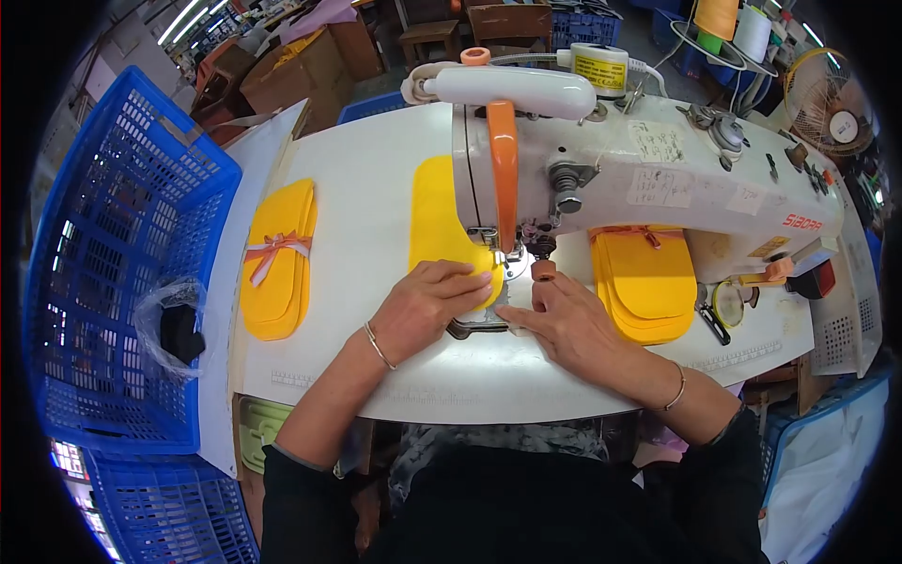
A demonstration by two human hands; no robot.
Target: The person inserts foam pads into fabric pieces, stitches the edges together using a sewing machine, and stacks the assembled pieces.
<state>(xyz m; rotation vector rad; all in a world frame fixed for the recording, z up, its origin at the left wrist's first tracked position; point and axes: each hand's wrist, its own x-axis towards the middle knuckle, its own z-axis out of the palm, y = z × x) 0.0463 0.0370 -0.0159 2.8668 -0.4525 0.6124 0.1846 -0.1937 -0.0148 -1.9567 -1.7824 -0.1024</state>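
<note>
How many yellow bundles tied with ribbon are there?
2: a yellow bundle near the left edge of the tabletop, another bundle beside the right hand, partly behind the sewing machine, which may hide more.

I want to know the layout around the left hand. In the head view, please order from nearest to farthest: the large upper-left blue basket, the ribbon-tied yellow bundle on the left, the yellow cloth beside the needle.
From the left hand:
1. Yellow cloth: under its fingers.
2. Yellow bundle: left, on the table.
3. Blue basket: farther left, past the bundle.
</note>
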